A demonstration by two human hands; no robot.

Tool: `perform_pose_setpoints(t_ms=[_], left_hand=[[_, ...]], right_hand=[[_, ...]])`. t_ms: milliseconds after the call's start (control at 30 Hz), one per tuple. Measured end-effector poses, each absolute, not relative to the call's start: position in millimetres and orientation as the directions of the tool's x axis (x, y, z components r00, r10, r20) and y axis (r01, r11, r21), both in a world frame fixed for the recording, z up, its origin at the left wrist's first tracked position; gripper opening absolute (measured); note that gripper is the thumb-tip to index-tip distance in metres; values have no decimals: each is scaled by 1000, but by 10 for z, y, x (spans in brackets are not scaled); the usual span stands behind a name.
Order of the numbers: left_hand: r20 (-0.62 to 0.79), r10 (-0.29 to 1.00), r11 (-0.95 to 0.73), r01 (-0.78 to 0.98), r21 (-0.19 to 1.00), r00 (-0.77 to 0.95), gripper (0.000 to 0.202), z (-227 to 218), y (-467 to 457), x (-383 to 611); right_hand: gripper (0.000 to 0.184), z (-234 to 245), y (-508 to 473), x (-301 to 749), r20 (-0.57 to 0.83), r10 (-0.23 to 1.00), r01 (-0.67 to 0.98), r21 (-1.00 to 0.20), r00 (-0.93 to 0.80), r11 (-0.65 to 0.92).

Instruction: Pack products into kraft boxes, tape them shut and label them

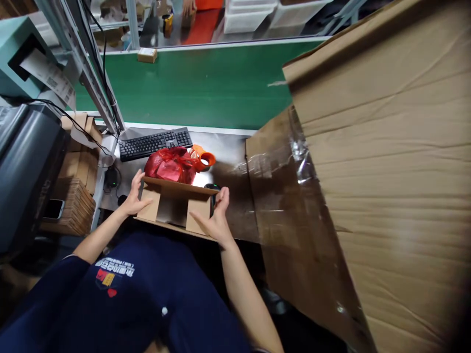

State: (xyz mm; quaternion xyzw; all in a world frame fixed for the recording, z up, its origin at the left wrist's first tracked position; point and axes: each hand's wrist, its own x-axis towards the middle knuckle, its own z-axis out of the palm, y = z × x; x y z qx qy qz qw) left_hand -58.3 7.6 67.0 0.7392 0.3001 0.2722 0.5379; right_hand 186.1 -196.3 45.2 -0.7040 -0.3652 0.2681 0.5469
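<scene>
A small brown cardboard box point(175, 205) lies at the near edge of the steel worktable point(228, 152), its flaps partly folded in. My left hand point(135, 195) presses flat against the box's left side with fingers stretched out. My right hand point(216, 219) rests against its right flap, fingers also extended. Just behind the box sits a red plastic bag point(170, 164) with something in it. An orange tape dispenser point(204, 158) lies beside the bag.
A black keyboard point(154, 143) lies behind the bag, a green conveyor belt point(198, 83) beyond it with a small box point(147, 54). A large taped cardboard carton point(375, 186) fills the right. Stacked flat cartons point(75, 206) and a phone point(53, 209) sit left.
</scene>
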Motion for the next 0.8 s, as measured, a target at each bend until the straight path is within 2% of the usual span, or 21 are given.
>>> perform_pose_setpoints(t_ms=[33, 133, 167, 200, 267, 333, 400, 467, 500, 533, 600, 667, 733, 800], left_hand=[[192, 729, -373, 147, 916, 657, 80, 648, 82, -604], [442, 713, -618, 191, 763, 544, 19, 551, 76, -652], [493, 701, -663, 215, 717, 515, 16, 532, 77, -674], [530, 670, -707, 229, 669, 519, 22, 534, 85, -705], [540, 554, -790, 196, 580, 633, 25, 616, 130, -808], [415, 395, -838, 137, 528, 819, 26, 786, 200, -954], [203, 279, -838, 134, 530, 939, 57, 973, 259, -1096], [47, 246, -802, 176, 571, 968, 92, 1091, 280, -1171], [25, 260, -775, 193, 603, 965, 97, 1111, 273, -1170], [40, 299, -743, 206, 637, 953, 90, 1105, 257, -1144], [130, 448, -678, 241, 695, 884, 54, 1047, 198, -1034], [217, 606, -621, 284, 731, 765, 32, 975, 120, -897], [236, 702, -562, 319, 763, 672, 25, 927, 41, -792], [184, 767, -468, 340, 816, 614, 25, 897, -25, -743]], right_hand=[[101, 400, -1966, 1867, 165, 772, 328, -943, 614, -60], [30, 260, -1997, 1883, 509, 573, 568, -818, 642, 91], [19, 238, -2024, 1900, 581, 525, 627, -771, 622, 110], [21, 234, -2065, 1929, 635, 518, 685, -718, 573, 122], [29, 289, -2184, 2017, 673, 631, 793, -591, 387, 144], [46, 409, -2337, 2122, 577, 801, 860, -481, 162, 172], [65, 543, -2473, 2200, 412, 911, 879, -440, 17, 183], [79, 635, -2538, 2215, 314, 949, 868, -461, -34, 184], [80, 656, -2536, 2193, 310, 950, 855, -485, -25, 181], [75, 661, -2510, 2151, 331, 943, 840, -516, 16, 167], [48, 636, -2417, 2020, 388, 901, 791, -605, 193, 91], [27, 586, -2317, 1869, 380, 822, 698, -716, 425, -29], [25, 525, -2255, 1774, 305, 748, 556, -825, 589, -101], [32, 447, -2212, 1815, 214, 721, 388, -918, 659, -82]])
